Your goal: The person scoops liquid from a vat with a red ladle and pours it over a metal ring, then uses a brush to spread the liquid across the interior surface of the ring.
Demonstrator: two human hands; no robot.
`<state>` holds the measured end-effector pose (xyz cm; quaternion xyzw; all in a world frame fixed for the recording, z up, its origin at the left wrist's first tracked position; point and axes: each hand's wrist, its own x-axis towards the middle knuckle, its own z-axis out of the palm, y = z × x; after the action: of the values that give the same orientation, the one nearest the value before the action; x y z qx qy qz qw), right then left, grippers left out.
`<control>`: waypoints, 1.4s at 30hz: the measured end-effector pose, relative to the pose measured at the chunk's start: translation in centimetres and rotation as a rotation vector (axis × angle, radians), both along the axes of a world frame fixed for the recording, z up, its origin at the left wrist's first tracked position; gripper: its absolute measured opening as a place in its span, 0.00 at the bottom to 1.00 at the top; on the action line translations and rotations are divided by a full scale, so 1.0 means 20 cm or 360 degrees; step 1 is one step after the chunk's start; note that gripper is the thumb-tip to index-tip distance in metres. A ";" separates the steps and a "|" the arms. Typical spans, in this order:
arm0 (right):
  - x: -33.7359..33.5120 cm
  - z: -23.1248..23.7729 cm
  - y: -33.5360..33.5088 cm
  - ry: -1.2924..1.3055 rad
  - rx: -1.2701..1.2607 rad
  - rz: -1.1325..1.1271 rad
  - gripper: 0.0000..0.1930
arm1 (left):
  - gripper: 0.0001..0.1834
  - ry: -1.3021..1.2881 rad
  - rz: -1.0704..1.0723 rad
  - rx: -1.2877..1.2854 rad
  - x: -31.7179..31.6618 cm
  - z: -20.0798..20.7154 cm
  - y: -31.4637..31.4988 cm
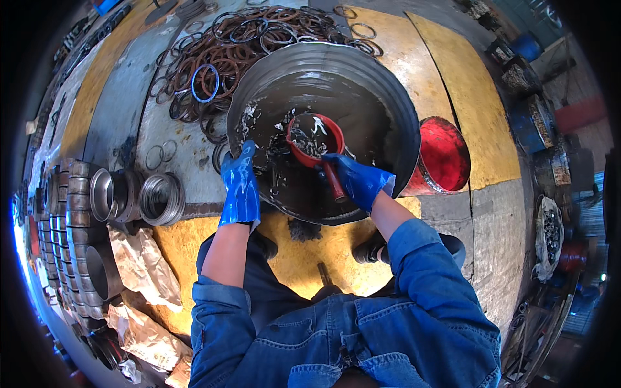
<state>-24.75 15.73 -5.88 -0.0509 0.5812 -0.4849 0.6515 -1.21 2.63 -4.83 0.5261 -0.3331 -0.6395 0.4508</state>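
Observation:
A wide dark metal basin [381, 77] stands in front of me, holding murky liquid with pale, shiny flakes floating in it. My right hand [357, 181], in a blue rubber glove, is closed round the handle of a red, round pan [338, 132]. The pan sits low in the basin, with silvery flakes and dark liquid inside its rim; whether its bottom is mesh I cannot tell. My left hand [241, 180], gloved alike, grips the basin's left edge, fingers on the inside and thumb toward the outside.
Beyond the basin lies a heap of rusty metal rings [194, 58], one ring blue [205, 83]. A red tub [446, 155] stands at the right. Metal coils [162, 199], stacked metal cylinders [77, 220] and crumpled brown paper [143, 265] lie at the left.

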 end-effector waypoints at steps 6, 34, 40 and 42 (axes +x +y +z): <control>-0.16 0.05 0.05 -0.0007 -0.0093 -0.0089 0.16 | 0.25 -0.0133 0.0073 -0.0061 -0.03 0.03 0.04; -1.20 0.33 1.05 0.0783 0.0188 -0.1004 0.10 | 0.19 -0.0704 -0.0157 -0.0665 0.09 -0.15 0.02; -1.25 0.27 1.13 0.0881 0.0113 -0.0871 0.11 | 0.20 -0.0616 -0.0048 -0.0619 0.01 -0.09 0.07; -1.33 0.27 1.13 0.1076 0.0396 -0.0774 0.13 | 0.20 -0.0600 -0.0095 -0.0652 0.01 -0.10 0.05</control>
<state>-51.31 38.33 -0.52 0.0105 0.8110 -0.5067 0.2924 -0.95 3.69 -6.88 0.5237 -0.5488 -0.4627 0.4588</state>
